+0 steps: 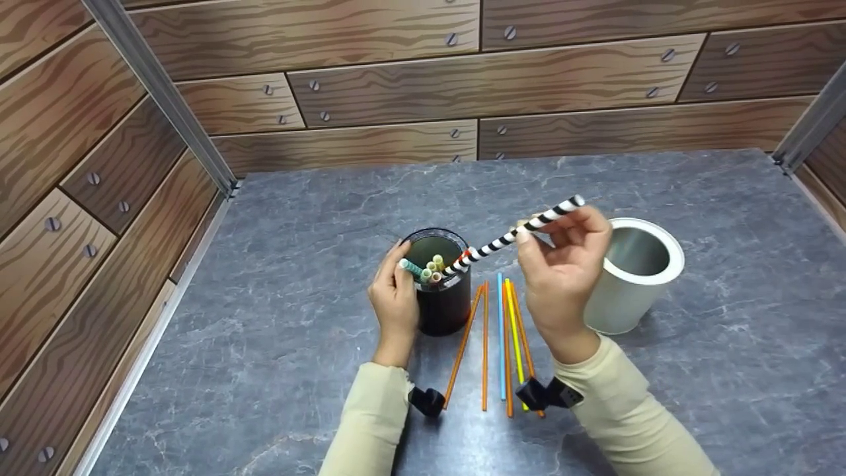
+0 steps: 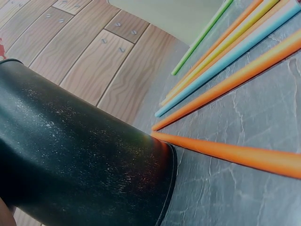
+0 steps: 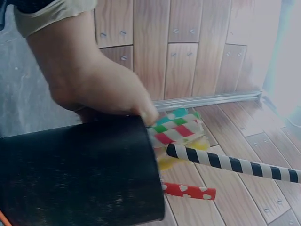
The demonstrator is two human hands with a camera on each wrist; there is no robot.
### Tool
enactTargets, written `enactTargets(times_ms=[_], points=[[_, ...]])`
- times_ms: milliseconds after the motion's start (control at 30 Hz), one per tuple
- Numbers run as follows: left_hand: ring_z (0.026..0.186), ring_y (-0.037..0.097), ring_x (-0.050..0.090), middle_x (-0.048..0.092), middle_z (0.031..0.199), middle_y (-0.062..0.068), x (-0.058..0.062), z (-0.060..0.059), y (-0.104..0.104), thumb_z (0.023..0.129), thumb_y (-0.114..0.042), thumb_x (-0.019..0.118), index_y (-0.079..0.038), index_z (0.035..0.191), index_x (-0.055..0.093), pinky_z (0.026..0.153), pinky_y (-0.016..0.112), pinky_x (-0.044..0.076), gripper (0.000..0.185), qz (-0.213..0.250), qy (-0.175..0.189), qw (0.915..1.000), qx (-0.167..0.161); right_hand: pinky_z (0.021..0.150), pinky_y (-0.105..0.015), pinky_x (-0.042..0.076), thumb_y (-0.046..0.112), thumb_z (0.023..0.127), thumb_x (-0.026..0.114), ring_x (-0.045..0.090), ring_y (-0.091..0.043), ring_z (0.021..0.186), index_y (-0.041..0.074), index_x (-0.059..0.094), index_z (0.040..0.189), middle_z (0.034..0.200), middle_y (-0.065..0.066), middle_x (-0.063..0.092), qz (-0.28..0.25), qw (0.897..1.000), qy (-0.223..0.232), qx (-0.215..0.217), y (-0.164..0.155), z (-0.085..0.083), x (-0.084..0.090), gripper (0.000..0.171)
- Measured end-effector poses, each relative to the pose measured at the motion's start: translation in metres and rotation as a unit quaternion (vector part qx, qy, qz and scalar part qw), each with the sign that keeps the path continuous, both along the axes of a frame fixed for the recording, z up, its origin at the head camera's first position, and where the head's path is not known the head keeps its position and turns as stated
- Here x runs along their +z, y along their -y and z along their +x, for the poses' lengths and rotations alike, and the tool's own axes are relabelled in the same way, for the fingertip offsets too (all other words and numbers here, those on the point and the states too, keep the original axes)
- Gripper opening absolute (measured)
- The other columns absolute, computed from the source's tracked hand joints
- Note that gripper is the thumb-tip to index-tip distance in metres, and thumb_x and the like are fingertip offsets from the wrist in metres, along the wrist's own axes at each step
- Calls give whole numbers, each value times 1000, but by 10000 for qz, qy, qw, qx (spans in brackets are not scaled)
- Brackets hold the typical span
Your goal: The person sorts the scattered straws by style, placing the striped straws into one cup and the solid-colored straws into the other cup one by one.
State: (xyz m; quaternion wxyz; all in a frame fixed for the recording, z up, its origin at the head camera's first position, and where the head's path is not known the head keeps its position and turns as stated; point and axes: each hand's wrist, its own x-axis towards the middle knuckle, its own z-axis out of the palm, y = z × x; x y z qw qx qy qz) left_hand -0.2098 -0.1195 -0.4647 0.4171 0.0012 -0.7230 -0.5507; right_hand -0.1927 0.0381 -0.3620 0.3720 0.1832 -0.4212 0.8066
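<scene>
At the centre of the head view, the left hand (image 1: 394, 301) wraps round the side of a black cup (image 1: 439, 284) standing upright on the grey marbled desk (image 1: 277, 277). The right hand (image 1: 562, 264) pinches a black-and-white striped paper straw (image 1: 515, 235) between its fingertips, the straw slanting down to the left with its lower end at the cup's mouth. Several patterned straws (image 1: 428, 268) already stand inside the cup; the right wrist view shows a green checked one (image 3: 176, 125) and a red one with hearts (image 3: 190, 190). Just below the right hand, thin plastic straws (image 1: 505, 344) in orange, blue and yellow lie side by side on the desk. A white metal cup (image 1: 634, 274) stands right of centre, beside the right hand.
</scene>
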Motion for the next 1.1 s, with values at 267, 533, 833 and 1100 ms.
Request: enactTargets(times_ms=[267, 533, 833, 1100], points=[[112, 31, 57, 63, 114, 19, 0, -1, 0, 85, 4, 48, 2, 108, 66, 99, 36, 44, 29, -4, -10, 10000, -22, 70, -26, 56, -17, 69, 57, 60, -14, 78, -7, 41, 102, 88, -5, 54, 723, 9955, -493, -373, 10, 0, -18, 38], [112, 33, 57, 62, 114, 22, -2, -2, 0, 85, 4, 48, 3, 108, 66, 99, 36, 44, 29, 25, -65, 10000, -67, 71, -25, 56, -15, 68, 56, 62, -11, 81, -22, 30, 96, 93, 2, 56, 1450, 9837, -873, -606, 18, -3, -40, 38], [111, 35, 57, 63, 112, 22, -2, -3, 0, 86, 4, 47, 4, 107, 66, 99, 34, 44, 28, 48, -55, 10000, 6, 72, -25, 56, -17, 71, 58, 63, -9, 84, -20, 37, 95, 96, 4, 58, 1801, 9798, -766, -401, 24, -6, -63, 32], [109, 28, 59, 66, 109, 17, -2, -3, 0, 87, 6, 47, 4, 105, 67, 98, 31, 45, 27, 146, -29, 9999, -36, 72, -20, 55, -24, 65, 59, 62, -4, 84, -14, 46, 95, 86, -14, 57, 2419, 9667, -513, -654, 29, -8, -77, 34]])
